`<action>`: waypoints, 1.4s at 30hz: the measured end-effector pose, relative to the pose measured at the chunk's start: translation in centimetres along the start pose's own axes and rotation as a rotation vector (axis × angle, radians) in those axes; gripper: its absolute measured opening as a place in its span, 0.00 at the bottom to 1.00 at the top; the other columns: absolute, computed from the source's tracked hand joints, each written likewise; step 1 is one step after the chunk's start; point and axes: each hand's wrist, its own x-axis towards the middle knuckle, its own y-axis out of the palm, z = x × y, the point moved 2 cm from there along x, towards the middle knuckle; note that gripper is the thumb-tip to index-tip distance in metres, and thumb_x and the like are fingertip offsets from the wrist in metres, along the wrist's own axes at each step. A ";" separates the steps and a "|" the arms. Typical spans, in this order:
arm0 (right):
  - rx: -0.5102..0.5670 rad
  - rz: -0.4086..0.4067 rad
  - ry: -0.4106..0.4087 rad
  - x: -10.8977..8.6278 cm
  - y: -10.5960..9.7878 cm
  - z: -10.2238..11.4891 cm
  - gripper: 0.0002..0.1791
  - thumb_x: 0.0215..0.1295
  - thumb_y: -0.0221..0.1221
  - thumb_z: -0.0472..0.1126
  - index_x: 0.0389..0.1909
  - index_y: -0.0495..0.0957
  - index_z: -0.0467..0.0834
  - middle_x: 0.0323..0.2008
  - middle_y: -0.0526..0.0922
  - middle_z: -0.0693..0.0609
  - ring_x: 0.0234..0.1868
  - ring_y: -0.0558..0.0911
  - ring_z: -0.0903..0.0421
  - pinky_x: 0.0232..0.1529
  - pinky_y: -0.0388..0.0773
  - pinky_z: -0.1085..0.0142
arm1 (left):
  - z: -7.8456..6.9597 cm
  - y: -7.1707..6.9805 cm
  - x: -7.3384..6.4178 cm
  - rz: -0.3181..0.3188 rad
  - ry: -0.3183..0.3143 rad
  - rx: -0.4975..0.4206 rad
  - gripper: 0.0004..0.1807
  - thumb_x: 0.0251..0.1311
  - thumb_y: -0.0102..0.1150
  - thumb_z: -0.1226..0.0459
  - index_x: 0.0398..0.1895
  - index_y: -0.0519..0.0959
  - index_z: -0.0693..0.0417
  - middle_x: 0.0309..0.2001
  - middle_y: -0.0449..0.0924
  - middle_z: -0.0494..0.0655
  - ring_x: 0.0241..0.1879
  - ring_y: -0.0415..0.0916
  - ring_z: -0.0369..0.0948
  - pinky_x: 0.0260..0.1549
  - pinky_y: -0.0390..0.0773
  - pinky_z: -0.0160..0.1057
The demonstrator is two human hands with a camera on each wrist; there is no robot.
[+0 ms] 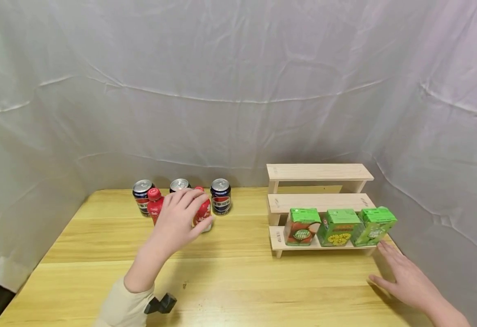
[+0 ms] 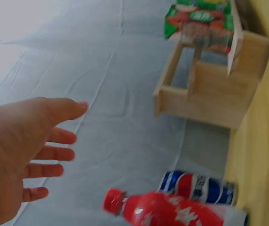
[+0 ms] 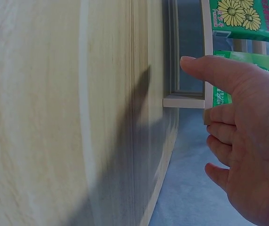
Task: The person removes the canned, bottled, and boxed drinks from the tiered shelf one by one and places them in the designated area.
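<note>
My left hand (image 1: 179,218) reaches over the left side of the table, in front of two red bottles. One red bottle (image 1: 154,205) stands left of the hand, and the other red bottle (image 1: 204,211) is partly covered by its fingers. In the left wrist view the left hand (image 2: 28,150) has its fingers extended, apart from the red bottle (image 2: 172,209). My right hand (image 1: 405,277) is by the right front corner of a wooden tiered shelf (image 1: 317,203). Its fingers are extended and nothing is held, as the right wrist view of the right hand (image 3: 252,132) shows.
Dark blue soda cans stand behind the bottles: a left can (image 1: 142,197), a middle can (image 1: 179,184) and a right can (image 1: 221,197). The lowest shelf step bears a red-green carton (image 1: 302,227), a flower-printed carton (image 1: 339,228) and a light green carton (image 1: 373,226). Grey curtains (image 1: 238,91) enclose the table.
</note>
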 end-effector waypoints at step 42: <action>0.006 0.007 0.006 0.0 0.0 -0.1 0.51 0.56 0.67 0.53 0.71 0.55 0.28 0.70 0.59 0.28 0.70 0.29 0.78 0.64 0.19 0.85 | -7.7 9.7 2.4 0.152 0.112 -0.249 0.32 0.59 0.60 0.42 0.64 0.72 0.44 0.59 0.77 0.43 0.59 0.70 0.43 0.60 0.68 0.49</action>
